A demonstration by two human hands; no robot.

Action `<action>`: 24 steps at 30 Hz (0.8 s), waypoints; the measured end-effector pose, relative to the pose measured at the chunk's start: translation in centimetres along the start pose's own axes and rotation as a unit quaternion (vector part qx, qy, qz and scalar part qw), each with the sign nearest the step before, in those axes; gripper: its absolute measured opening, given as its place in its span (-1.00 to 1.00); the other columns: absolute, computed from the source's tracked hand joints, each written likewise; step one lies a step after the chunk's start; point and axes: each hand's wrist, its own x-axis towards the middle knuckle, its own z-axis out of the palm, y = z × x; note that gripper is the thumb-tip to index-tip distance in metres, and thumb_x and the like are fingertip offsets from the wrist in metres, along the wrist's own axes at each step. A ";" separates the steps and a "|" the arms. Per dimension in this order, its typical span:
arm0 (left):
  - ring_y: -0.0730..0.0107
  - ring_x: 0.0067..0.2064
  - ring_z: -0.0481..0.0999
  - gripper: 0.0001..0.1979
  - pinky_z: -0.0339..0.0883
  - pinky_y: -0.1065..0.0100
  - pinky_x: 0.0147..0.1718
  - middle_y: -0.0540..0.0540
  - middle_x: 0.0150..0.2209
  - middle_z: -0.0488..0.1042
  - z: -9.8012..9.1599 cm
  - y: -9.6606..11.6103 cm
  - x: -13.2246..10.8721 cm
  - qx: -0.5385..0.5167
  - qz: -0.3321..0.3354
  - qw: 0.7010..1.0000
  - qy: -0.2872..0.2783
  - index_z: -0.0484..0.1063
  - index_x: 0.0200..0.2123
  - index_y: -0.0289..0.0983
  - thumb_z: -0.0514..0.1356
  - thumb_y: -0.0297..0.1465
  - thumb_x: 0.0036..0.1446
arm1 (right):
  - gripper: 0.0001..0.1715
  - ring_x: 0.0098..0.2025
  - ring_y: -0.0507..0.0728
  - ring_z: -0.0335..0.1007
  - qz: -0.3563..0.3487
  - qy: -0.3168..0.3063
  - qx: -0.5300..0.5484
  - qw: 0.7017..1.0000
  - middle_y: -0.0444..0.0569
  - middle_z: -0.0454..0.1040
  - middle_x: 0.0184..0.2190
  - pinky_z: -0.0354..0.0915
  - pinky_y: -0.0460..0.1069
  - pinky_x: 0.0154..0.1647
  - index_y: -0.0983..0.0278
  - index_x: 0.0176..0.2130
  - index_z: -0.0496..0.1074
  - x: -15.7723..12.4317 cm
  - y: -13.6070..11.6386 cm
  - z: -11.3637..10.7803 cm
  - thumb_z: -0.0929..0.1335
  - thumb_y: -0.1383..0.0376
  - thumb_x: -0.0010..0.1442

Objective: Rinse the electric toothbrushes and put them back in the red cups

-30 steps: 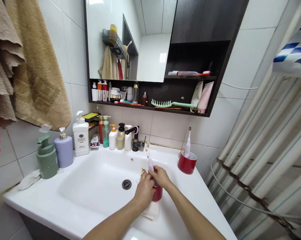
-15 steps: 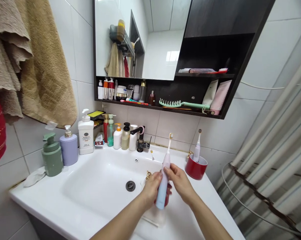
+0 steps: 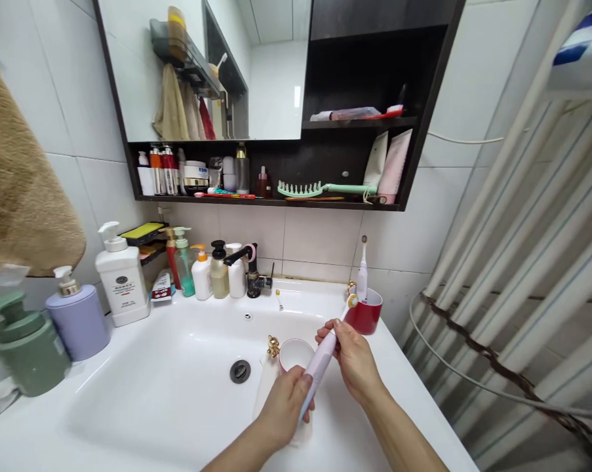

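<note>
A pink-and-blue electric toothbrush (image 3: 320, 360) is held slanting over the right side of the sink. My left hand (image 3: 286, 401) is closed around the lower part of its handle. With thumb and fingers, my right hand (image 3: 353, 357) grips it where the handle meets the white neck. The bristled brush head (image 3: 352, 301) points up and away to the right. Behind my left hand, a cup (image 3: 296, 354) with a white inside and a gold ornament stands in the sink, partly hidden. A pale flat item (image 3: 265, 387) lies under it, its kind unclear.
A red cup (image 3: 369, 314) holding another electric toothbrush (image 3: 363, 272) stands on the right rim. A small detached brush head (image 3: 279, 300) lies behind the basin (image 3: 168, 373). The black faucet (image 3: 252, 275) and several pump bottles line the back. A dark mirror cabinet (image 3: 271, 202) overhangs the sink.
The toothbrush has gone from nearly upright to slanting right. My right hand has moved up to the neck, my left stays on the handle. The view has shifted right, and the sink cup shows more.
</note>
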 end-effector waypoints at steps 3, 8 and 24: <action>0.61 -0.70 0.16 -0.56 0.01 0.48 -0.69 0.04 -0.67 0.20 0.5 0.1 -0.3 -0.059 -0.049 0.996 -0.044 0.14 -0.53 -0.32 -0.14 -0.02 -0.15 | -0.79 -0.55 -0.03 0.28 0.014 -0.015 0.061 0.998 -0.20 0.35 -0.67 0.20 -0.09 -0.42 0.29 -0.53 0.24 0.0 0.0 0.1 0.27 0.17 -0.11; 0.63 -0.74 0.14 -0.53 -0.02 0.50 -0.73 0.06 -0.70 0.20 1.2 -0.1 -0.4 -0.095 -0.074 0.992 -0.049 0.14 -0.51 -0.32 -0.14 0.01 -0.18 | -0.80 -0.58 -0.03 0.27 0.012 -0.009 0.081 0.997 -0.21 0.32 -0.68 0.21 -0.09 -0.46 0.29 -0.56 0.22 -0.2 0.1 0.4 0.27 0.20 -0.11; 0.60 -0.75 0.14 -0.60 -0.04 0.50 -0.75 0.04 -0.72 0.21 1.4 -0.4 -0.4 -0.126 -0.046 0.991 -0.003 0.16 -0.55 -0.32 -0.13 -0.07 -0.12 | -0.75 -0.57 -0.02 0.23 0.039 -0.048 0.073 0.995 -0.19 0.28 -0.62 0.20 -0.08 -0.50 0.26 -0.42 0.22 -0.5 0.1 0.6 0.19 0.13 -0.04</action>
